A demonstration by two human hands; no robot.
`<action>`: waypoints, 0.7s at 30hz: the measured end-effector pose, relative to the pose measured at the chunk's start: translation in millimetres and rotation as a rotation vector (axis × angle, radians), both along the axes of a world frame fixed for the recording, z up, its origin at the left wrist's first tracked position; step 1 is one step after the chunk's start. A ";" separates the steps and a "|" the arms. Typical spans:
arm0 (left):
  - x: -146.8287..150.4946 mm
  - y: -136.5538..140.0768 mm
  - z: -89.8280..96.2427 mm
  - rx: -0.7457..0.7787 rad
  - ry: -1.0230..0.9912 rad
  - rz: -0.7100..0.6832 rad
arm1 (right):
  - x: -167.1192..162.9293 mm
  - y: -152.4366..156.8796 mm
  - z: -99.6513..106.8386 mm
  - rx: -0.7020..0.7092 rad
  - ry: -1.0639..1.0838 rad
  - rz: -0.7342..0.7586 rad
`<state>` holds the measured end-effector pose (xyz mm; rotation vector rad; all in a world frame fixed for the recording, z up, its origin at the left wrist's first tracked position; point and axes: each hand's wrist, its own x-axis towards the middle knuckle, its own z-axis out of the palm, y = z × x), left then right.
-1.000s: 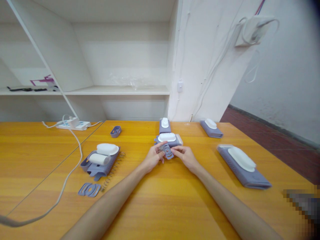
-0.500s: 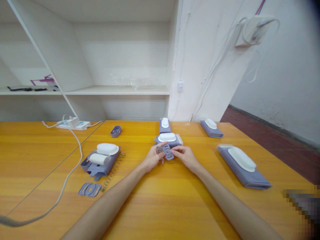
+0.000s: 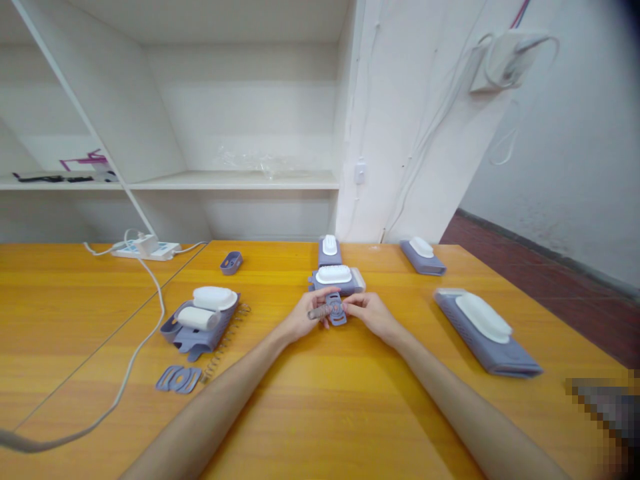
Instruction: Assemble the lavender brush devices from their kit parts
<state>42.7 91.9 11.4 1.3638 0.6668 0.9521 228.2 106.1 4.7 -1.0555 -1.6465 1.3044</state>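
A small grey-purple slotted plate [image 3: 337, 319] is held up between both hands over the middle of the table. My left hand [image 3: 301, 316] is closed around its left side, fingers above and behind it. A coil spring [image 3: 319, 311] lies across those fingers, one end against the plate's centre; whether it is fastened there I cannot tell. My right hand [image 3: 371, 313] pinches the plate's right edge with thumb and fingertips. Just behind the hands lies a grey-purple case with a white bristled brush [image 3: 334, 274] on top.
At left, a case with white parts [image 3: 215, 298] sits beside a long loose spring [image 3: 225, 347] and more slotted plates [image 3: 179, 379]. A small purple cup [image 3: 231, 263] stands farther back. Cased brushes [image 3: 484, 319] lie at right. A white cable [image 3: 161, 303] crosses from the power strip [image 3: 163, 251].
The plate has turned more upright and sits slightly lower. The spring now sticks out to the left across my left hand, showing more of its length. My right hand has barely shifted.
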 end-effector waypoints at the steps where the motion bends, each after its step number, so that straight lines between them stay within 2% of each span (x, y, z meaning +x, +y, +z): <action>1: 0.3 -0.4 0.6 -0.004 0.009 0.000 | 0.4 0.2 0.6 -0.011 -0.003 0.006; 8: 0.6 -2.2 3.7 -0.005 0.016 -0.021 | 1.4 -0.6 5.5 -0.066 0.013 0.020; 17: -1.4 2.5 -3.6 -0.088 -0.005 0.008 | -0.8 -3.1 9.5 -0.033 -0.033 -0.033; 21: -0.9 -0.2 1.3 -0.102 0.024 0.011 | -0.6 -3.1 10.2 -0.057 -0.018 -0.034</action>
